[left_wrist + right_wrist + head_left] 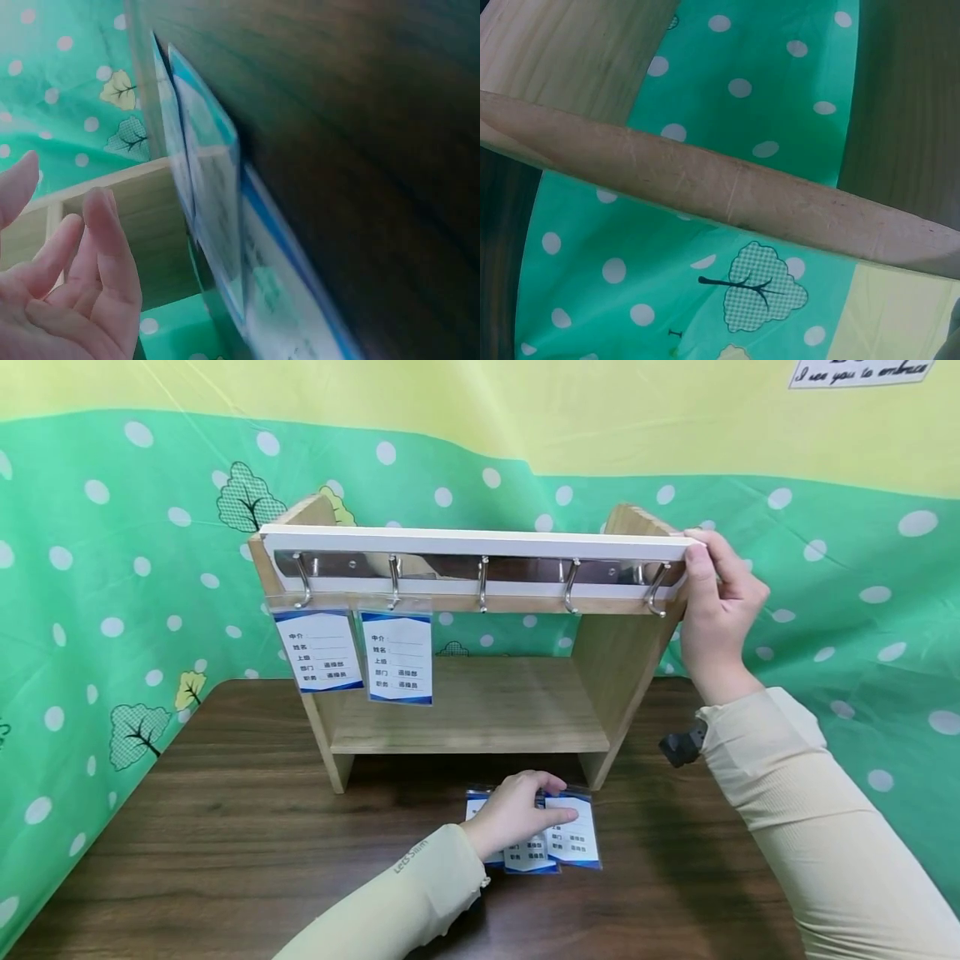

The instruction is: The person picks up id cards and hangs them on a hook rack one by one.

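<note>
My left hand (517, 814) hovers over several overlapping blue-and-white badge cards (576, 845) lying on the table before the rack. The left wrist view shows that hand (75, 292) with bent, parted fingers, holding nothing, beside the cards (214, 180). My right hand (722, 610) grips the right end of the rack's white top board (480, 539), thumb in front. Below that board runs a metal strip with several hooks (483, 585). One card (321, 653) hangs at the leftmost hook, another (397, 660) at the second. The right wrist view shows the rack's wooden edge (735, 191).
The wooden rack has a lower shelf (472, 706) and two side panels, and stands on a dark brown table (187, 827). Behind it hangs a green and yellow cloth (480, 452) with white dots and trees. A black strap piece (681, 747) is at the right wrist.
</note>
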`<state>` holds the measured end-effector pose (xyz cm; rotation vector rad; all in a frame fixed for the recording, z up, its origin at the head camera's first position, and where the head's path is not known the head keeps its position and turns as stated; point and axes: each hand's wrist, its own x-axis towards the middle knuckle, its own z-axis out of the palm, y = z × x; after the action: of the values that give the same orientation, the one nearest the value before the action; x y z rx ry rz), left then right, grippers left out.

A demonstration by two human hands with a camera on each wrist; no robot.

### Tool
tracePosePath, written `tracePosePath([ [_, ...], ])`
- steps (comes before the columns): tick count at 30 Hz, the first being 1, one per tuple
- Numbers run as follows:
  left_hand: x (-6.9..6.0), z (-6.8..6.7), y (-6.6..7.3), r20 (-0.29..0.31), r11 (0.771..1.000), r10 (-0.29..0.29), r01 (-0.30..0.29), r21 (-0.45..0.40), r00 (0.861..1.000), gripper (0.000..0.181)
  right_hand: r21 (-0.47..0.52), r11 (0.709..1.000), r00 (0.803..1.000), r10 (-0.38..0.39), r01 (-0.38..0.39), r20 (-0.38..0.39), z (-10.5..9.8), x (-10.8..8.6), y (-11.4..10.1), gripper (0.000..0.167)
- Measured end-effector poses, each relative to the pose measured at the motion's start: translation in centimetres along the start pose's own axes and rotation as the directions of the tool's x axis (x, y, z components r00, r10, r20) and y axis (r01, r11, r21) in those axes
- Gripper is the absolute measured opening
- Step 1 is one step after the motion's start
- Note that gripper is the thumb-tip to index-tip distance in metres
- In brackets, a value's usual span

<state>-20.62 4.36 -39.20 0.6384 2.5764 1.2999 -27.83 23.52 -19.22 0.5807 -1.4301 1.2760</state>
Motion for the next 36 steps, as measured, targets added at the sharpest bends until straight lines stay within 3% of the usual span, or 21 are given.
tracePosePath([
  [5, 0.4, 0.7, 0.0, -0.006, 1.000, -0.012, 0.011, -0.027, 1.000, 0.051, 0.027, 1.000, 1.000, -0.005, 0.005, 0.003, 0.2, 0.0, -0.5, 0.026],
  [13, 1.7, 1.9, 0.0, 0.026, 0.992, -0.025, 0.021, 0.127, 0.999, 0.072, 0.040, 0.999, 1.000, -0.014, 0.015, -0.003, 0.5, 0.1, -1.3, 0.025],
  [17, 2.1, 2.1, -0.3, 0.052, 0.990, -0.054, 0.047, 0.134, 0.997, 0.082, 0.031, 0.999, 1.000, -0.012, 0.012, 0.002, 0.5, 0.2, -1.3, 0.026],
  [23, 2.1, 2.5, -1.0, 0.068, 0.989, -0.100, 0.092, 0.115, 0.993, 0.093, 0.012, 1.000, 1.000, -0.004, 0.004, 0.004, 0.4, 0.0, -1.1, 0.027],
  [36, 2.4, 2.9, -0.5, 0.098, 0.965, -0.171, 0.146, 0.218, 0.980, 0.100, 0.002, 1.000, 1.000, -0.005, 0.005, -0.007, 0.1, 0.0, -0.1, 0.026],
])
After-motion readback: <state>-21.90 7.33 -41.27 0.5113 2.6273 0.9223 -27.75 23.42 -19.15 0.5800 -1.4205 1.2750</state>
